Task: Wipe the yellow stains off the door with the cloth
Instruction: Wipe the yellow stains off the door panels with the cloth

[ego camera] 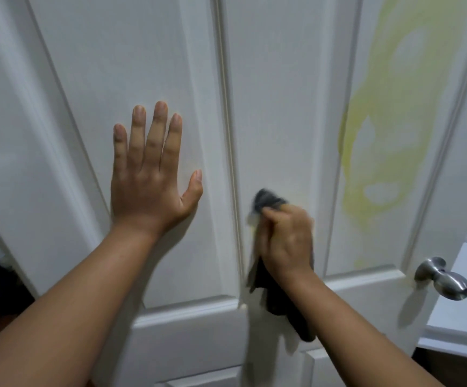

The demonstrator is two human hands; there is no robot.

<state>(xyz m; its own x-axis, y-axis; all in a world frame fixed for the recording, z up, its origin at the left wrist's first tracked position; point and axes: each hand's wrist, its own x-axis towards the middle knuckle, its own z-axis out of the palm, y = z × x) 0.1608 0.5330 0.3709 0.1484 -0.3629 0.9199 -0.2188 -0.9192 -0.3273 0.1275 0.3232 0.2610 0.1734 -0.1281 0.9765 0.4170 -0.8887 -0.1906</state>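
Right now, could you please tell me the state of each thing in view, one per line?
left hand: open, pressed flat on the door's left panel.
right hand: closed on the cloth.
cloth: dark, bunched, pressed to the door, tail hanging down.
yellow stains: heavy on the right panel, not yet wiped.
door: white.
knob: untouched.

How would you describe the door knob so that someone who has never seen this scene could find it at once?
Start with the white panelled door that fills the view and follow it to its right edge, below the yellow stain. There, low down, the door knob sticks out. It is the only shiny metal thing on the door, rounded and silver-grey.
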